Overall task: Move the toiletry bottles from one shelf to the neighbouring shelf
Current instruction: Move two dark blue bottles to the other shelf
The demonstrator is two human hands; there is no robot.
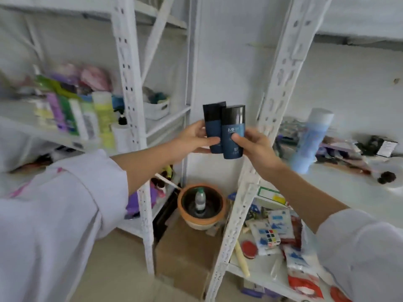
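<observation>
Between the shelves, hands (pixel 224 144) hold apparently two blue bottles (pixel 224 131)

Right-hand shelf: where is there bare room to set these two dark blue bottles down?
The right shelf is bare along its front, between the light blue bottle and the dark clump. The back, behind that bottle, is crowded with clutter. The left shelf is packed with bottles at its right end. The left hand and right hand each hold a dark blue bottle.

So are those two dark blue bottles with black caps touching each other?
Touching. The head view shows the right bottle, in the right hand, overlapping and pressed against the left bottle, in the left hand, with no gap.
</observation>
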